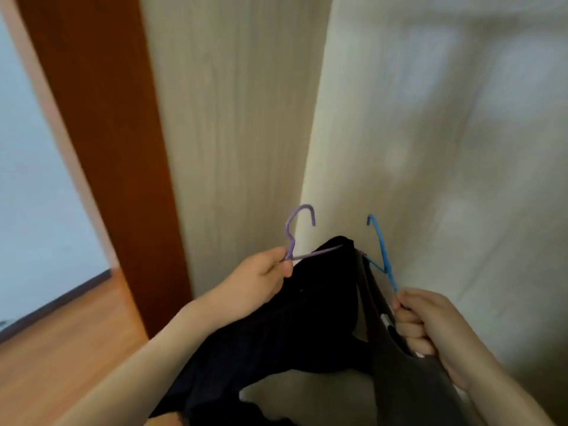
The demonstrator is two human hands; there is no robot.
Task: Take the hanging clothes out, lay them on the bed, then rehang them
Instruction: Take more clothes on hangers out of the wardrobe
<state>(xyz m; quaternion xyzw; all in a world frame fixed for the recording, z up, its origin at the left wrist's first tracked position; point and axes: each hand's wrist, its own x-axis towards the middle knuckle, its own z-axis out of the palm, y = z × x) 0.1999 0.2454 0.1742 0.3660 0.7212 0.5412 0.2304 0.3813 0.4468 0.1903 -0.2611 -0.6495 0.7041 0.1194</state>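
Observation:
My left hand (261, 272) grips the neck of a purple hanger (299, 224), whose hook points up. A black garment (276, 333) hangs from it and drapes down over my forearm. My right hand (430, 327) is closed on the neck of a blue hanger (381, 250), hook also up. A dark grey garment (408, 382) with a white trim hangs from the blue hanger below my right hand. Both hangers are held close in front of a pale wooden wardrobe panel. The picture is blurred.
A pale wood-grain wardrobe panel (445, 133) fills the right side and a second panel (233, 118) stands behind it. A brown door frame (101, 133) rises at the left. Orange-brown wooden floor (61, 348) lies at the lower left, by a light wall (27, 179).

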